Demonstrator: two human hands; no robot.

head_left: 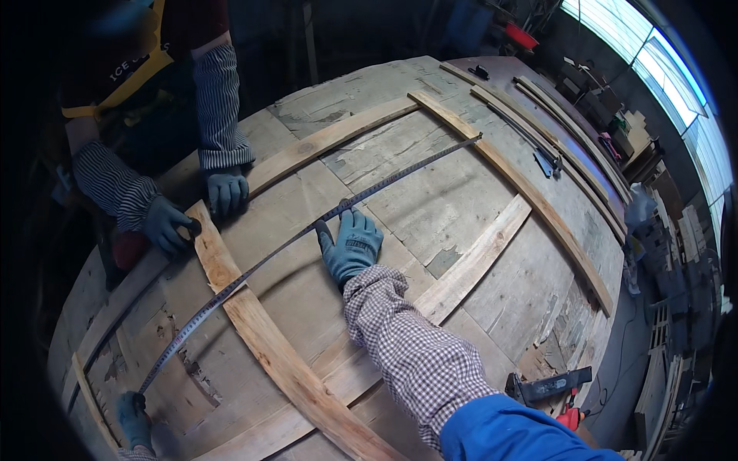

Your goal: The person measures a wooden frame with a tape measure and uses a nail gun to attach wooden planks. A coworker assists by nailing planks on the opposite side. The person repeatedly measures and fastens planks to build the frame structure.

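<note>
The tape measure (204, 313) runs slantwise across the knotty slat (284, 357). Right of that slat, the right hand (354, 244), fingers half bent, meets the tape, grip uncertain; left of it, the left hand (134, 421) closes around the tape.

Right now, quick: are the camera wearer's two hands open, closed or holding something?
Left hand: closed, holding the near end of the tape measure.
Right hand: at the tape partway along; whether it grips cannot be told.
</note>
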